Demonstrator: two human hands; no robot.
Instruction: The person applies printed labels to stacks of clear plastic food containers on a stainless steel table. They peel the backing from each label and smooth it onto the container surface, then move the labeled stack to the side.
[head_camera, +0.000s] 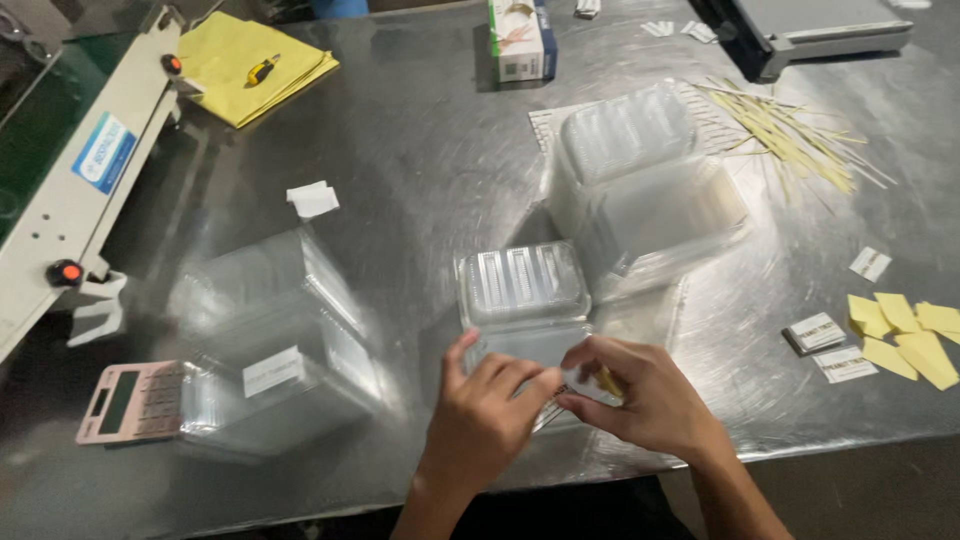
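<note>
1. Steel table (430, 150), scuffed and shiny, fills most of the view; everything sits on it.
2. Clear plastic, biggest lot: a tall nest of boxes (640, 185) far right of centre, and a second stack (275, 345) near left with a white label on its side. Both blurred, so no count possible.
3. Open clamshell box (525, 295), see-through, ribbed lid lying flat on the far side, tray on the near side right under the hands, at the near edge, centre.
4. Left hand (485, 415): fingers curled, thumb up, resting on the tray's near left rim, steadying it. Narrow grip.
5. Right hand (640, 400): pinched shut on something small; a bit of yellow shows by the fingers, prob. a slip like the yellow slips (905, 330) lying at the near right. Can't tell for sure, too blurred.
6. Step in hand, as I judge it: fitting a small piece at the front rim of the tray w/ both hands close together. Next move prob. needs the pinch kept steady and the tray held still, since thin plastic flexes and slides on steel.
7. Small stuff: pink calculator (130, 400) near left, yellow cloth (255, 65) far left, thin sticks (790, 130) far right, printed labels (830, 345) near right.
</note>
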